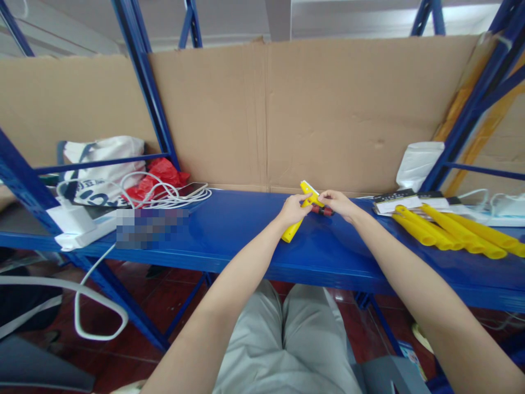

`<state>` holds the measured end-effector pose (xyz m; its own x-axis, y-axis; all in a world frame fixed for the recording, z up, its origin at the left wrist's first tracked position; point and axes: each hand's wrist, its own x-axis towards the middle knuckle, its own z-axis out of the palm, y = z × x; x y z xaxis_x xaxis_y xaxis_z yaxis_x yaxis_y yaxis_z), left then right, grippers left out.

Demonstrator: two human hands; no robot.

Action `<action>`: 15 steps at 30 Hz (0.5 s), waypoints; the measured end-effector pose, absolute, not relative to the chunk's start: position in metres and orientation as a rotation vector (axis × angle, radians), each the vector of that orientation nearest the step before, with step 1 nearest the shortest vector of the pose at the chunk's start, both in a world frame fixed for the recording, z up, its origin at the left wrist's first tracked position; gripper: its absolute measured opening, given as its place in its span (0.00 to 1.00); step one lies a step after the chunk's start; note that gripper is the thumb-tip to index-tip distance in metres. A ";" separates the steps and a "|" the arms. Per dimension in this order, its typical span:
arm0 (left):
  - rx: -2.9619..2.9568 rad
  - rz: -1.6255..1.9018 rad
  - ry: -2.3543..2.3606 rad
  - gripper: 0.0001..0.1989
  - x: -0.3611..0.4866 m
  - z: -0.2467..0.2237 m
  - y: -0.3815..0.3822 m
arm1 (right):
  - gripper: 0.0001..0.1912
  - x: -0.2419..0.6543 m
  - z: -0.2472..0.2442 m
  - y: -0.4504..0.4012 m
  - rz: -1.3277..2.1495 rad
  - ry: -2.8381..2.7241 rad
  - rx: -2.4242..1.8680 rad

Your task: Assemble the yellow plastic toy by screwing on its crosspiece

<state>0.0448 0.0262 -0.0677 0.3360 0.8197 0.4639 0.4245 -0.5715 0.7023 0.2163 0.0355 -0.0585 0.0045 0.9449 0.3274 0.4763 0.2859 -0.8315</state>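
Observation:
My left hand (294, 210) is closed around a yellow scraper (291, 232) with a tubular handle, held above the blue shelf top. Its wide head, with a pale strip along the edge, points up and away from me. My right hand (338, 203) has its fingers pinched together at the right end of the head; whether a small part sits between them is hidden. Just under the hands lies a dark red and black tool (323, 210), partly covered, its kind unclear. To the right, several yellow tubular handles (455, 232) lie side by side.
Behind the shelf top (241, 219) stands a cardboard wall (328, 115). On the left are a white power strip (92, 227), coiled white cables (176, 196), a red plastic bag (158, 178) and a cloth bag (102, 150). Black-and-white boxes (396, 201) lie behind the yellow handles.

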 end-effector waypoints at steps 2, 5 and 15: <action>2.141 1.137 1.088 0.24 0.045 -0.068 0.026 | 0.06 0.218 -0.059 0.036 0.663 -1.634 -1.329; 2.144 1.132 1.082 0.24 0.045 -0.068 0.026 | 0.07 0.219 -0.060 0.037 0.675 -1.634 -1.327; 2.134 1.164 1.084 0.24 0.043 -0.067 0.025 | 0.07 0.217 -0.059 0.032 0.763 -1.575 -1.350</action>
